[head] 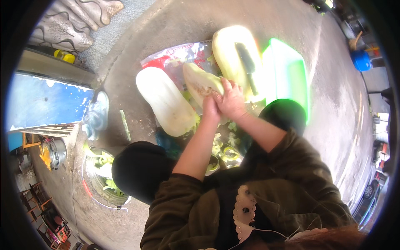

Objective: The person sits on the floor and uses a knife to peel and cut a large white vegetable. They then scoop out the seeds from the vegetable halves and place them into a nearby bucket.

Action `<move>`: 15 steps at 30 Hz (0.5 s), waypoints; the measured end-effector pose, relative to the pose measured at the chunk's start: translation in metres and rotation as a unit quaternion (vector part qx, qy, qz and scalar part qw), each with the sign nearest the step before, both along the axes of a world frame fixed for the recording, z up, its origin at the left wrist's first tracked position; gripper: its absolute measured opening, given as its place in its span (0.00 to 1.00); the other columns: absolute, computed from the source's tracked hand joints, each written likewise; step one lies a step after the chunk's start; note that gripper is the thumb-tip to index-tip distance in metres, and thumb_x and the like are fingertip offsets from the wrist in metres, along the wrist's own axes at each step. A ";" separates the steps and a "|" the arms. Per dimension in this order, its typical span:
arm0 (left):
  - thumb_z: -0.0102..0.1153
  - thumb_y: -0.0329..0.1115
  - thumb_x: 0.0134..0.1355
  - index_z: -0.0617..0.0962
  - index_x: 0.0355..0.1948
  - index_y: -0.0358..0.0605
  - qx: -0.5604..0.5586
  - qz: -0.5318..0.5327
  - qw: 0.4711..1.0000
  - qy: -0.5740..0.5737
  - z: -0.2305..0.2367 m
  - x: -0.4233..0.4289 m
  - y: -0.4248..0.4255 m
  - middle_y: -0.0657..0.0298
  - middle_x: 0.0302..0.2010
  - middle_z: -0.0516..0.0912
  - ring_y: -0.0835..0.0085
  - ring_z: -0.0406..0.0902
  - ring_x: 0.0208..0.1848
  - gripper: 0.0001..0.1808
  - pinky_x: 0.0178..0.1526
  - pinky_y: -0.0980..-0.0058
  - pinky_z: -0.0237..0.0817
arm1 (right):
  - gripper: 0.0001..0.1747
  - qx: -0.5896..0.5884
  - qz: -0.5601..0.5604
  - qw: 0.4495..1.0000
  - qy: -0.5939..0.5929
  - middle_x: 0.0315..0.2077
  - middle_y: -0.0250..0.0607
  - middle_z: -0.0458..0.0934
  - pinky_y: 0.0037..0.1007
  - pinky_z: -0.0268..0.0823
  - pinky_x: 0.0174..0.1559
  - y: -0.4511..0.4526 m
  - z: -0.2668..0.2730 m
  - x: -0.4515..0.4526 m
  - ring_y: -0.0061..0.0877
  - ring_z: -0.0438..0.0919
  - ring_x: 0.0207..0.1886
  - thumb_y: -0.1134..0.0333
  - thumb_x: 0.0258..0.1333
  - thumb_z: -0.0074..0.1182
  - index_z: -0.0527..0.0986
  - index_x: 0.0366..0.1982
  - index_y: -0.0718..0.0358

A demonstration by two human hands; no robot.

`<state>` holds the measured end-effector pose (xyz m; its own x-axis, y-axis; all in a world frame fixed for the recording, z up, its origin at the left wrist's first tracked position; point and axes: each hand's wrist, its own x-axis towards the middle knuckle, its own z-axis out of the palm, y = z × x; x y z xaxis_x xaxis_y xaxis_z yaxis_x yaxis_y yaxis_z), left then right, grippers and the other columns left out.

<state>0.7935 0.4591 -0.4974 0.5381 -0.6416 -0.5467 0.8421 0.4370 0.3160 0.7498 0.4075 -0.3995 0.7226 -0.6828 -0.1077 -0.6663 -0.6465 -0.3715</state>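
A halved, peeled winter melon (201, 79) lies in front of me, its hollowed, seedy inside showing pale brown pulp. My left hand (211, 109) is at its near edge, fingers mostly hidden. Over the near end of the same half, my right hand (232, 98) is closed, its thumb meeting my left hand. Another peeled winter melon piece (165, 100) lies on the left. To the right is a large pale one (223, 47) with a dark-bladed kitchen knife (247, 62) resting along its top. Beneath them spreads a printed plastic sheet (178, 53).
A bright green plastic basin (292, 72) stands at the right, by my knee. Green peelings (231, 153) lie between my legs. Beside my left knee is a bucket (106, 184) with more peelings. A blue-and-white board (50, 101) and a bunched pale plastic bag (98, 114) are at the left.
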 end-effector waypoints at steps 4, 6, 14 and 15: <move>0.49 0.38 0.62 0.74 0.47 0.40 -0.040 -0.002 0.999 0.000 -0.011 0.011 0.008 0.59 0.43 0.78 0.67 0.76 0.45 0.17 0.48 0.66 0.70 | 0.33 0.013 -0.010 0.998 -0.063 0.53 0.49 0.69 0.44 0.61 0.57 0.008 -0.007 0.013 0.45 0.67 0.57 0.54 0.51 0.54 0.66 0.57 0.63; 0.48 0.39 0.63 0.73 0.48 0.40 0.019 -0.033 0.999 -0.021 -0.012 0.018 0.011 0.59 0.45 0.77 0.67 0.76 0.45 0.16 0.48 0.67 0.69 | 0.32 -0.008 -0.007 0.996 -0.088 0.53 0.48 0.69 0.42 0.62 0.57 0.006 -0.007 0.020 0.44 0.67 0.57 0.56 0.51 0.54 0.67 0.56 0.63; 0.47 0.42 0.66 0.73 0.46 0.40 -0.026 0.006 0.999 -0.046 -0.005 0.021 0.016 0.59 0.43 0.77 0.67 0.76 0.44 0.16 0.47 0.67 0.69 | 0.27 -0.033 0.042 0.994 -0.091 0.51 0.49 0.72 0.42 0.67 0.52 0.013 0.000 0.031 0.44 0.72 0.52 0.61 0.46 0.55 0.70 0.50 0.63; 0.46 0.42 0.66 0.73 0.47 0.40 -0.016 0.016 0.999 -0.043 -0.005 0.020 0.015 0.58 0.43 0.77 0.67 0.76 0.44 0.16 0.47 0.67 0.69 | 0.27 -0.023 0.043 0.996 -0.080 0.51 0.49 0.72 0.42 0.67 0.52 0.012 0.002 0.032 0.44 0.72 0.52 0.61 0.47 0.55 0.70 0.50 0.63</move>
